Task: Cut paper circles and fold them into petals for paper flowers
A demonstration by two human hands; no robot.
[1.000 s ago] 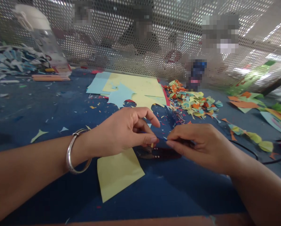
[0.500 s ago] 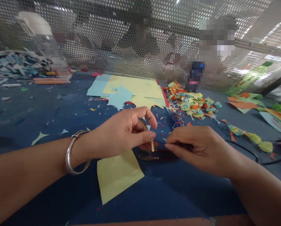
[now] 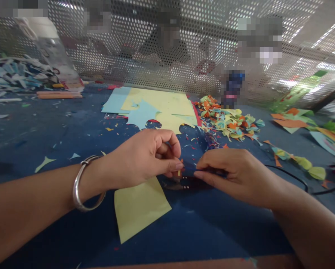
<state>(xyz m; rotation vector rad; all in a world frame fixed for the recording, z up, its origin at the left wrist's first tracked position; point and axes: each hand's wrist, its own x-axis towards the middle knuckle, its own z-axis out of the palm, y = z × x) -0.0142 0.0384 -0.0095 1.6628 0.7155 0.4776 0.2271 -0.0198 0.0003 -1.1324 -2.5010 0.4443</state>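
My left hand (image 3: 153, 158), a silver bangle on its wrist, has thumb and fingers pinched together. A tiny yellow paper strip (image 3: 179, 172) with a bit of orange beside it shows at its fingertips. A short gap away, my right hand (image 3: 231, 173) is closed in a pinch, thumb against index finger. Whatever thin dark thing it holds is mostly covered by the fingers. Just below both hands lies a dark glossy object (image 3: 173, 183) with small pale dots, partly hidden. A pale yellow sheet of paper (image 3: 141, 209) lies beneath my left hand on the blue table.
Cut yellow and blue sheets (image 3: 159, 102) lie at the back. Right of them is a heap of small paper pieces (image 3: 226, 119). A bottle (image 3: 58, 56) stands back left near white and blue scraps (image 3: 13, 76). A black cable (image 3: 292, 173) runs right. Behind is a perforated screen (image 3: 122, 22).
My left fingers have curled in closer around the yellow strip, and less of it shows; orange now appears beside it. My right hand stays in nearly the same place. The view has shifted slightly.
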